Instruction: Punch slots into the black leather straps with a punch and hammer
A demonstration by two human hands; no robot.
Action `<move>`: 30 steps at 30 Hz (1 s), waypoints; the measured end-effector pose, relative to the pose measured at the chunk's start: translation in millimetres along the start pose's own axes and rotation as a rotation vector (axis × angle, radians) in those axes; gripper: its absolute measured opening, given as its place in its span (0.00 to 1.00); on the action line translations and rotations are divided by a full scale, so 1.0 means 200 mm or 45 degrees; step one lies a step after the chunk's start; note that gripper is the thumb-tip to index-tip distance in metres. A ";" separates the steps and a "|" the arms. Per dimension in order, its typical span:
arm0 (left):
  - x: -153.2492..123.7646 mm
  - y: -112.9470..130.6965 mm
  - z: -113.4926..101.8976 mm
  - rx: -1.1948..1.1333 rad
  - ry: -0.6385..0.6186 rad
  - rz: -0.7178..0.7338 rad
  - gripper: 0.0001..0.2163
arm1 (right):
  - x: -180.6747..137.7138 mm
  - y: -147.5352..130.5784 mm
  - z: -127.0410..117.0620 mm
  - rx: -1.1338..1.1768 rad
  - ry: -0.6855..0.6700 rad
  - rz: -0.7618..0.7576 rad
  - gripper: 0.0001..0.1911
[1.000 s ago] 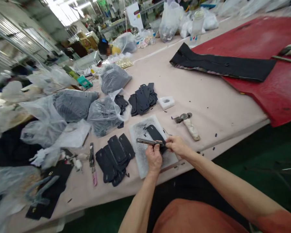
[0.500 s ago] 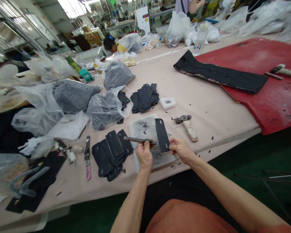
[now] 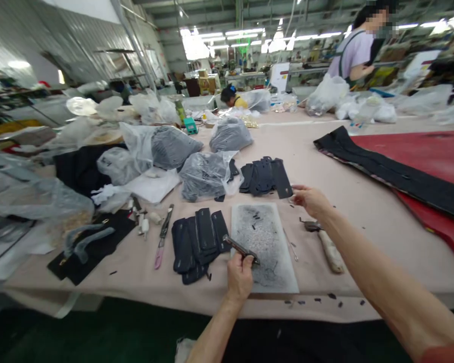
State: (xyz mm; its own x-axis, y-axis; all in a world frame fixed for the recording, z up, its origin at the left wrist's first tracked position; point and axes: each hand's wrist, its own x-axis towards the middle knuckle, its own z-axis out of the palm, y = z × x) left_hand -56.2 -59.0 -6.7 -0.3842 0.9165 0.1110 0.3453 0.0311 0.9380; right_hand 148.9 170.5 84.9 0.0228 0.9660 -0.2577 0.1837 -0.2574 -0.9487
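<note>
My left hand (image 3: 240,277) is closed around a dark metal punch (image 3: 241,248), holding it slantwise over a speckled white board (image 3: 268,222). My right hand (image 3: 310,200) reaches farther out and pinches the near end of a black slotted piece (image 3: 283,179). That piece lies over the right side of a heap of similar black pieces (image 3: 260,176). To the left of the board sits another stack of black pieces (image 3: 204,237). Small dark offcuts are scattered on the board. Beneath my right forearm lies a hammer (image 3: 331,252), its head partly covered.
Pink-handled snips (image 3: 162,239) lie left of the near stack. Plastic bags of dark pieces (image 3: 206,176) crowd the left and back. A long black strip (image 3: 393,174) crosses a red sheet (image 3: 435,156) at right. Two people are farther back, one standing (image 3: 353,55).
My right hand has carried the black piece from the board to the far heap. My left hand still holds the punch, now turned. The head view has tilted up and swung left.
</note>
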 end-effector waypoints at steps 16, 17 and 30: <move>-0.06 0.01 0.01 -0.187 -0.015 0.080 0.11 | -0.37 0.07 1.19 -1.601 -0.741 -0.770 0.30; -0.07 0.01 0.01 -0.193 -0.006 0.081 0.11 | -0.37 0.08 1.21 -1.620 -0.747 -0.761 0.32; -0.03 -0.02 -0.11 -0.395 0.132 -0.303 0.14 | -0.10 0.06 0.56 -1.365 -0.342 -0.522 0.17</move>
State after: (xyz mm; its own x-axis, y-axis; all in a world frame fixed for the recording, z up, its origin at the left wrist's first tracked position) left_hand -74.1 -73.0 -4.2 -0.5120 0.8527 -0.1033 -0.0327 0.1008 0.9944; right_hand 39.7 144.4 58.0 -0.4142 0.9021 -0.1209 0.8640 0.3479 -0.3638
